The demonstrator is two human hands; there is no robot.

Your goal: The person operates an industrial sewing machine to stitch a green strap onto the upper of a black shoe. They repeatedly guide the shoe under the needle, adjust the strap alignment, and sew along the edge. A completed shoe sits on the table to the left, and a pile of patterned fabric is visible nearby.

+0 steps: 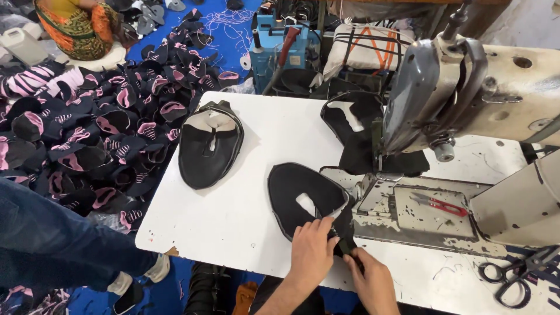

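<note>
A black shoe upper piece (303, 195) with a pale cut-out lies flat on the white table (233, 216), just left of the sewing machine bed (420, 213). My left hand (312, 251) pinches its lower right edge. My right hand (370, 280) is beside it, fingers closed on the same edge, where a small dark strip sits. A stack of similar black uppers (209, 146) rests farther left. More black pieces (356, 125) lie behind the needle area.
The grey sewing machine head (466, 93) fills the right. Red snips (446, 205) lie on its bed, black scissors (516, 277) at the near right. A big heap of black-and-pink uppers (93, 128) covers the floor left. Another person's blue-clad leg (52, 239) stands near left.
</note>
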